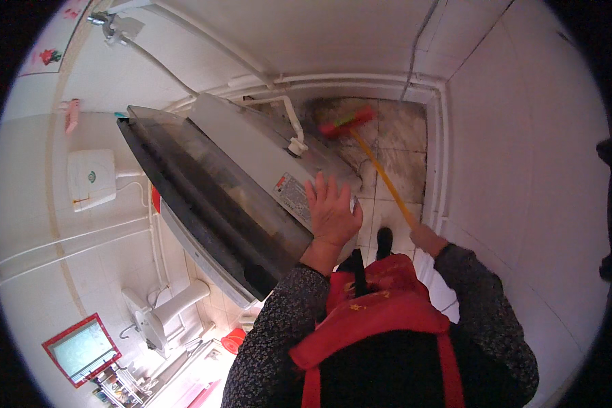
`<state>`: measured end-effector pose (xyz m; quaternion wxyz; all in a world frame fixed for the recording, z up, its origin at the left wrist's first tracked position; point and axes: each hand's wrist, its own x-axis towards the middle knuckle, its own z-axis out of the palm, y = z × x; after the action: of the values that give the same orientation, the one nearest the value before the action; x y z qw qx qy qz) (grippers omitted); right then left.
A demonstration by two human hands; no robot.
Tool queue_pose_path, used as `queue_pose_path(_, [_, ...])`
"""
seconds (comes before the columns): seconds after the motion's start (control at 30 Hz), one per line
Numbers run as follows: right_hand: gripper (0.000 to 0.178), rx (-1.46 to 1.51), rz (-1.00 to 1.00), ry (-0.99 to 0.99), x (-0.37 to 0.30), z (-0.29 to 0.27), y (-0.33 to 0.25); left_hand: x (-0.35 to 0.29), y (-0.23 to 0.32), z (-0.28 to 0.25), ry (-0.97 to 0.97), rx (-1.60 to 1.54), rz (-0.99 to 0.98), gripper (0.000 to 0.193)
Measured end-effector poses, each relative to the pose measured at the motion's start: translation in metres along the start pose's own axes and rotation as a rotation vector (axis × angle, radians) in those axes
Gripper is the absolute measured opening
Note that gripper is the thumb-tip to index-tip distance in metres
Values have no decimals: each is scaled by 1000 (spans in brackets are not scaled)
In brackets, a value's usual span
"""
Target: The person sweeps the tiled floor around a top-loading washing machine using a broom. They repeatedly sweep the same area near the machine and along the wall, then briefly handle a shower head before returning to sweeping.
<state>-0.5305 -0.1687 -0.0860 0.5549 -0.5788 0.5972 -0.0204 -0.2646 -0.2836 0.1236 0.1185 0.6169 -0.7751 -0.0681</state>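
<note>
Broom (360, 146): thin yellow stick, red bristle head blurred, set on the stained tile floor (404, 146) near the far wall corner. Stick end is gripped in the closed right hand (427, 238). Left hand (332, 209) is spread flat, fingers open, pressed against the grey washing machine (251, 177) side; nothing held.

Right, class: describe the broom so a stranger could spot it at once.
Find the grey washing machine. In the stained floor corner behind it lies the broom, its long yellow handle gripped by the right hand. It is the only red-headed thing there.
</note>
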Motion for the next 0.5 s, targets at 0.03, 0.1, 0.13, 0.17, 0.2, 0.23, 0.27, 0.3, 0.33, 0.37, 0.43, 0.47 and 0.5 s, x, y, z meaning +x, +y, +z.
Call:
queue_pose_path(0.03, [19,-30,-102,-11,18,-6,-7,0,0,0,0,0,-4,37])
queue_pose_path(0.1, [19,-418,-377,65,66,-16,-33,0,1,0,-7,15,-9,38])
queue_pose_path(0.13, [20,-319,-392,-1,82,-24,-45,1,1,-1,-16,31,-13,39])
queue_pose_path(0.17, [22,-211,-316,-47,100,-22,-62,1,1,-1,-19,49,-7,41])
queue_pose_path(0.2, [25,-14,-148,-84,118,-21,-79,1,1,-1,-23,38,-13,40])
queue_pose_path(0.23, [28,254,-36,-54,125,-16,-92,1,1,-2,-21,26,-11,40])
queue_pose_path(0.27, [30,211,1,-65,128,-12,-99,1,1,-2,-26,13,-14,40])
queue_pose_path(0.3, [31,204,-40,-62,130,-8,-103,1,1,-2,-13,25,-2,40])
queue_pose_path(0.33, [34,193,-82,-67,126,-3,-102,1,1,-2,-10,33,3,40])
queue_pose_path(0.37, [36,57,-123,39,118,0,-98,1,1,-1,-31,35,9,40])
queue_pose_path(0.43, [40,-213,-214,241,100,4,-82,1,2,-1,-27,30,21,40])
queue_pose_path(0.47, [41,-199,-213,278,83,5,-69,1,2,-1,-48,23,22,40])
queue_pose_path(0.5, [42,-210,-184,271,66,1,-55,1,3,-1,-45,36,30,40])
